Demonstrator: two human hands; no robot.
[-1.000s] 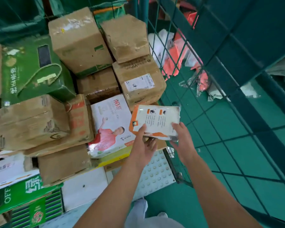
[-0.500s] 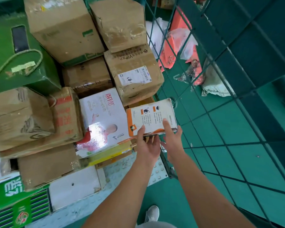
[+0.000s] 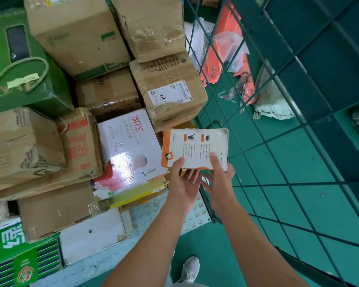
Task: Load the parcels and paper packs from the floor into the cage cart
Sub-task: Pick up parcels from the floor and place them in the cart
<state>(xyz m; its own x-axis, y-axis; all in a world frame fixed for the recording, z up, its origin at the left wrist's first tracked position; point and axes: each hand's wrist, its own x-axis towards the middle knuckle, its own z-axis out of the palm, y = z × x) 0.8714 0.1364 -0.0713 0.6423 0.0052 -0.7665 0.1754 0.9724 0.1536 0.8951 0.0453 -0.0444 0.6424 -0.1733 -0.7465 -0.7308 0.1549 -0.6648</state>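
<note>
A flat white and orange pack [image 3: 195, 148] hangs just above the cart's front right corner, held at its near edge by both hands. My left hand [image 3: 182, 181] has its thumb on top and fingers underneath. My right hand [image 3: 220, 179] grips the same edge, thumb on top. Below and left lies a glossy white box with a red figure [image 3: 126, 150]. Behind it stands a brown carton with a shipping label [image 3: 170, 94]. The green wire cage wall [image 3: 257, 125] rises right beside the pack.
Several brown cartons [image 3: 75, 34] and a green gift box with a rope handle [image 3: 23, 75] fill the cart. The studded white cart floor [image 3: 153, 216] shows near me. Beyond the mesh, orange and grey bags [image 3: 228, 59] lie on the green floor. My shoe [image 3: 190, 268] is below.
The pack has moved lower and closer to the cartons in the cart's front right corner, still held by both hands. The view has shifted forward over the cart.
</note>
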